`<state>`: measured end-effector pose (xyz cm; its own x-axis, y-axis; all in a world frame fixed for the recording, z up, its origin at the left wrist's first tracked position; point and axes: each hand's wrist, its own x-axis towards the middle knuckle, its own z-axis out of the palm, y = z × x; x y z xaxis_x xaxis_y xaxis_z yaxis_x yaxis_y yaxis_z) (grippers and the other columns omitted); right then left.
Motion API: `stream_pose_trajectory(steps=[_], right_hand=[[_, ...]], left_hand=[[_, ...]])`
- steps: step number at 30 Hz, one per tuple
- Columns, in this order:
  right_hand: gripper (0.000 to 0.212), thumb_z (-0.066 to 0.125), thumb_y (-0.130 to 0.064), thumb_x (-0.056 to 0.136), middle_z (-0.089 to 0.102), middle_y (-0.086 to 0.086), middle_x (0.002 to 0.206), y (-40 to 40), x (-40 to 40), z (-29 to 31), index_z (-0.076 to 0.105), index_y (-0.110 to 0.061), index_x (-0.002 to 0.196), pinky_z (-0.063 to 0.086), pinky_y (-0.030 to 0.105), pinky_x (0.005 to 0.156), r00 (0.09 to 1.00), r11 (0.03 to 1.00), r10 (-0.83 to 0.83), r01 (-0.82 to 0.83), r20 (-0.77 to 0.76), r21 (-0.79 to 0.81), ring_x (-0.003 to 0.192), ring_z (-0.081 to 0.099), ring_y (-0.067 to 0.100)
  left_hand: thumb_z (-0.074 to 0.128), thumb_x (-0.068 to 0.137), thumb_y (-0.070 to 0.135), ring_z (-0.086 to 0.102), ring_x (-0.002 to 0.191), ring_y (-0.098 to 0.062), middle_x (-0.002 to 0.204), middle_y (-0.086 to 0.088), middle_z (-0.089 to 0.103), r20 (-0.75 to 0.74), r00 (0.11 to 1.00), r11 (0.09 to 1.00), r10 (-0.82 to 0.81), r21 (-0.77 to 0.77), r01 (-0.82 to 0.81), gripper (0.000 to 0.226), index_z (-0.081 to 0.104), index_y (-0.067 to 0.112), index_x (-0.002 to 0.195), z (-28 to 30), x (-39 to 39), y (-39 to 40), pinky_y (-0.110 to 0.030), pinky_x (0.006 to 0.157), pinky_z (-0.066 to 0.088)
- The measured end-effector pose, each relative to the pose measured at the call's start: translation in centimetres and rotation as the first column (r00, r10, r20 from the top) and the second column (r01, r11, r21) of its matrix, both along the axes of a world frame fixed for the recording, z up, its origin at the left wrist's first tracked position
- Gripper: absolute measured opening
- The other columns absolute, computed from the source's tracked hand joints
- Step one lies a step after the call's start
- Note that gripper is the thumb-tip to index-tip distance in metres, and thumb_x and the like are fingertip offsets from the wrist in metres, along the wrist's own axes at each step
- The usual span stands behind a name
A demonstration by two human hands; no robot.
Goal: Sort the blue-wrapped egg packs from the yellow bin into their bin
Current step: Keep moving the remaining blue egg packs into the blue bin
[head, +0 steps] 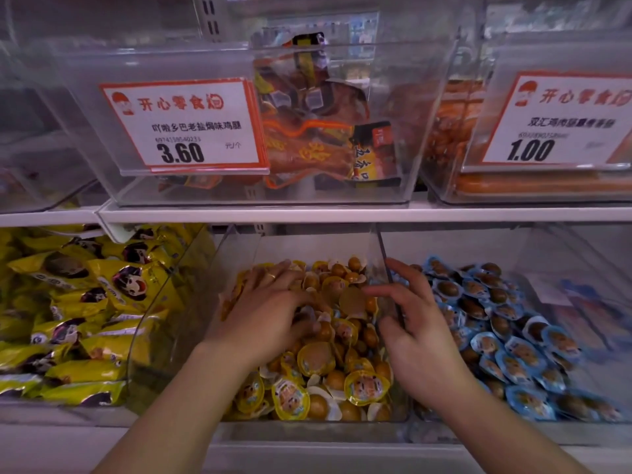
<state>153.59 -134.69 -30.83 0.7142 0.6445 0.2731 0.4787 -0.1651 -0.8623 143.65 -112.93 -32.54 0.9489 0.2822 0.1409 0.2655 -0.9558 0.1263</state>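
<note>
Step in hand: searching. Your left hand (270,313) lies palm-down on the heap in the yellow bin (239,254), fingers curled into the packs, apparently raking them aside.
Left grip: fingertips are buried in the pile; you cannot tell from this view whether they pinch a pack.
Right grip: your right hand (415,333) hovers over the clear divider wall (388,275) between the two bins, fingers spread and relaxed, holding nothing.
Task item: no blue-wrapped egg pack shows among the yellow-wrapped egg packs (366,388); any stray is probably under the top layer or under your left hand.
Next move calls for: turning over the heap until a blue rim shows, pinching that one pack, then lifting it over the divider to the right.
Yellow bin contents: braised eggs in yellow-rimmed packs, heaped toward the front.
Blue bin (564,429): blue-wrapped egg packs (513,360), piled against the divider, thinner toward the right.
Left neighbour: yellow snack bags (89,302), tightly stacked.
Upper shelf: clear bin of orange-brown meat snack packs (318,131) behind a 3.60 price card (184,124).
</note>
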Motion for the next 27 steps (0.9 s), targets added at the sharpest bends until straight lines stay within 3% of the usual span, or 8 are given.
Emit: stream_pose_trajectory(steps=[5, 9, 12, 15, 17, 20, 23, 27], right_hand=[[0.037, 0.053, -0.004, 0.092, 0.031, -0.022, 0.151, 0.0, -0.1, 0.2, 0.067, -0.033, 0.109, 0.040, 0.034, 0.111, 1.000, 1.000, -0.010, 0.010, 0.006, -0.018, 0.141, 0.033, 0.004], [0.036, 0.060, -0.020, 0.087, 0.034, -0.016, 0.151, -0.3, -0.2, 0.9, 0.064, -0.031, 0.122, 0.033, 0.029, 0.112, 0.987, 0.995, -0.020, 0.036, 0.159, -0.097, 0.142, 0.031, 0.007], [0.055, 0.060, -0.043, 0.085, 0.043, -0.011, 0.144, -0.3, -0.3, 1.9, 0.053, -0.028, 0.137, 0.036, 0.038, 0.112, 0.904, 0.992, 0.032, 0.024, 0.427, -0.124, 0.138, 0.034, 0.010], [0.060, 0.061, -0.052, 0.087, 0.049, -0.024, 0.125, 0.1, -0.7, 2.1, 0.043, -0.037, 0.142, 0.041, 0.033, 0.104, 0.893, 0.995, 0.097, -0.070, 0.440, -0.076, 0.122, 0.045, 0.001], [0.049, 0.064, -0.042, 0.089, 0.057, -0.022, 0.111, 0.3, -0.6, 2.0, 0.053, -0.032, 0.136, 0.051, 0.034, 0.090, 0.896, 0.999, 0.044, -0.053, 0.442, 0.008, 0.106, 0.056, 0.005], [0.038, 0.063, -0.026, 0.092, 0.061, -0.014, 0.096, 0.1, 0.2, 1.9, 0.061, -0.025, 0.131, 0.048, 0.020, 0.079, 0.893, 0.994, -0.091, 0.053, 0.440, 0.097, 0.091, 0.057, 0.003], [0.039, 0.067, -0.014, 0.093, 0.060, -0.019, 0.091, -0.4, 0.8, 1.9, 0.061, -0.035, 0.124, 0.040, 0.004, 0.076, 0.927, 0.980, -0.172, 0.127, 0.334, 0.151, 0.092, 0.057, -0.002], [0.045, 0.068, -0.006, 0.091, 0.058, -0.019, 0.091, -0.7, 0.8, 1.5, 0.059, -0.038, 0.121, 0.039, 0.002, 0.076, 0.925, 0.986, -0.148, 0.108, 0.351, 0.131, 0.093, 0.056, -0.003]], left_hand=[[0.062, 0.081, 0.058, 0.016, 0.149, -0.025, 0.152, 0.010, 0.038, -0.095, 0.990, 0.991, 0.104, 0.092, -0.095, 0.034, 0.061, 0.038, 0.108, 0.1, 0.4, -0.3, -0.052, 0.119, 0.008], [0.069, 0.075, 0.060, 0.057, 0.108, -0.010, 0.103, 0.020, 0.060, 0.171, 0.977, 0.986, 0.127, -0.130, -0.106, 0.030, 0.051, 0.037, 0.084, 2.5, 0.3, -1.1, -0.037, 0.095, 0.045], [0.078, 0.062, 0.060, 0.063, 0.069, -0.001, 0.075, 0.012, 0.069, 0.374, 0.892, 0.765, 0.256, -0.642, 0.049, 0.039, 0.061, 0.031, 0.082, 5.1, 0.5, -3.8, -0.021, 0.059, 0.050], [0.081, 0.058, 0.056, 0.070, 0.071, -0.010, 0.077, 0.000, 0.074, 0.407, 0.895, 0.525, 0.185, -0.810, 0.260, 0.043, 0.069, 0.023, 0.083, 5.9, 1.1, -6.1, -0.023, 0.061, 0.054], [0.073, 0.065, 0.064, 0.073, 0.082, -0.017, 0.084, -0.002, 0.075, 0.375, 0.912, 0.493, 0.164, -0.832, 0.253, 0.049, 0.072, 0.023, 0.092, 5.4, 1.5, -6.6, -0.032, 0.071, 0.058], [0.042, 0.087, 0.077, 0.067, 0.097, 0.000, 0.101, 0.012, 0.073, 0.317, 0.923, 0.610, 0.217, -0.782, 0.126, 0.059, 0.070, 0.030, 0.109, 3.7, 1.6, -5.0, -0.016, 0.083, 0.051], [0.046, 0.100, 0.051, 0.053, 0.120, -0.006, 0.123, 0.016, 0.062, 0.120, 0.993, 0.930, -0.003, -0.363, 0.047, 0.031, 0.064, 0.035, 0.121, 1.4, 1.5, -3.4, -0.029, 0.104, 0.039], [0.047, 0.092, 0.057, 0.050, 0.118, -0.013, 0.112, 0.016, 0.058, -0.122, 0.989, 0.988, -0.085, -0.135, 0.068, 0.029, 0.065, 0.036, 0.101, -0.3, 1.9, -2.3, -0.041, 0.114, 0.023]])
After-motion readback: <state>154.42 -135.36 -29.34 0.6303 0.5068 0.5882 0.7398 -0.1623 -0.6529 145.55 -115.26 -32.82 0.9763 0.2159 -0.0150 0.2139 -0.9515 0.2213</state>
